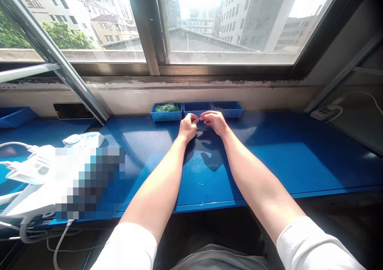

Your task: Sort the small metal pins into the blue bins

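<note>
Both hands meet over the blue table, in front of three blue bins. My left hand [188,127] is closed, thumb and fingers pinched at a small, thin piece too tiny to name. My right hand [214,121] pinches toward the same spot, its fingertips almost touching those of the left. Just below the left fingers a small dark, thin object [201,130] shows; whether it is held or lies on the table I cannot tell. The left bin [166,116] contains green, glossy pieces [167,107]. Hands partly cover the middle bin [196,105]. Small dark parts lie in the right bin [236,112].
White power strips with plugs and cables [38,168] occupy the left of the blue table [269,158], beside a blurred-out patch. Metal struts [72,80] slant down at left. A dark phone-like slab [73,111] leans by the wall. A white adapter [326,112] sits far right.
</note>
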`<state>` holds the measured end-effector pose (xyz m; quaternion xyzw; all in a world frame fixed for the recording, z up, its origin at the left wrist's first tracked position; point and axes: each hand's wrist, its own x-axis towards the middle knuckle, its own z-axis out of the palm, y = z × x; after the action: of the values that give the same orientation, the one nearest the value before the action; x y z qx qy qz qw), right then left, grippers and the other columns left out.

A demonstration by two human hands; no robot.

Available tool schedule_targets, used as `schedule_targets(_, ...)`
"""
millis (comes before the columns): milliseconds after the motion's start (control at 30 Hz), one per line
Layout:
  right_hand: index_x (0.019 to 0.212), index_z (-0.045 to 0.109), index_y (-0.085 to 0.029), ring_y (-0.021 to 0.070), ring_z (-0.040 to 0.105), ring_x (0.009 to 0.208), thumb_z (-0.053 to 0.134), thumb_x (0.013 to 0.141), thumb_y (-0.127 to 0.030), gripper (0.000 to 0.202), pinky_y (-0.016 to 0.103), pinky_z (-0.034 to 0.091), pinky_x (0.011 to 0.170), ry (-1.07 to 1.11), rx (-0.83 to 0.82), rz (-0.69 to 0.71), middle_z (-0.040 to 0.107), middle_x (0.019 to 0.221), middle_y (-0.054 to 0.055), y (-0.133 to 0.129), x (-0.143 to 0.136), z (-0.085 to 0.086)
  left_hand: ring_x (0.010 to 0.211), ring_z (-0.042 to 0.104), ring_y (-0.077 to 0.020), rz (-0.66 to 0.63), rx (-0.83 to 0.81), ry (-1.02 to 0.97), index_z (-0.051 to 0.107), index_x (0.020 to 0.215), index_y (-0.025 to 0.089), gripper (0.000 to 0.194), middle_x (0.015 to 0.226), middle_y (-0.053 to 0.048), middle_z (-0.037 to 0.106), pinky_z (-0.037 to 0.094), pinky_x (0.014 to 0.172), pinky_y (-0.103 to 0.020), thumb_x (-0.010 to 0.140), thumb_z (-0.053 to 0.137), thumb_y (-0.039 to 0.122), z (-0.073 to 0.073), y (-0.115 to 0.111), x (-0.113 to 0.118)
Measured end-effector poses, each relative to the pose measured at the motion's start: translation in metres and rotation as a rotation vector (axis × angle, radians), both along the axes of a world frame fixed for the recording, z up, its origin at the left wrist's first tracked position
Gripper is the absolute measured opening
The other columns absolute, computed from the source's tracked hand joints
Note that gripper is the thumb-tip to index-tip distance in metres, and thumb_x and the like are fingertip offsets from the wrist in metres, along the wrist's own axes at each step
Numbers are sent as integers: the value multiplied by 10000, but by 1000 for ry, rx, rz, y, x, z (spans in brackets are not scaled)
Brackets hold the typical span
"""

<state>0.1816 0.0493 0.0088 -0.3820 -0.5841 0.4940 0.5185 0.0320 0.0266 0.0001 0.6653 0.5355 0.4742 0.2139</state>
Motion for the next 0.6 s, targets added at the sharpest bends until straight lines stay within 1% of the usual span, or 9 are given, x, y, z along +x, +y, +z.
schedule_targets(100,811,717,-170,96,544,582,701,608,-342,266,217,413,538,-6,35,9,689,714,16,-1,-2,0,786,615,-144,-10,-13,-4,591,881,191,92,862,-18,679,475,746,-241,824,524,218,-1,0,0)
schedule_targets(200,798,726,-173,92,533,574,747,576,-369,297,216,406,525,-12,53,4,667,673,6,-2,-3,-1,775,616,-142,-17,-2,-8,592,867,192,82,847,-14,680,477,739,-239,816,530,212,-2,1,0)
schedule_targets(333,795,730,-171,92,526,566,750,574,-333,274,211,394,509,-19,46,-3,660,650,4,-1,-2,-2,782,618,-140,8,59,-8,597,853,188,80,848,-15,676,477,753,-235,807,532,197,-1,1,-1)
schedule_targets(433,803,728,-166,89,524,561,725,589,-289,247,206,381,494,-28,18,-17,686,690,19,1,0,-4,803,620,-141,21,88,7,608,855,187,98,873,-18,679,480,784,-239,807,522,191,2,-1,-1)
schedule_targets(600,783,725,-149,89,531,566,706,580,-229,219,208,399,519,-62,10,-31,698,693,29,2,0,-6,822,621,-144,-10,94,32,624,855,183,118,900,-20,681,486,800,-243,805,518,199,3,-1,-1)
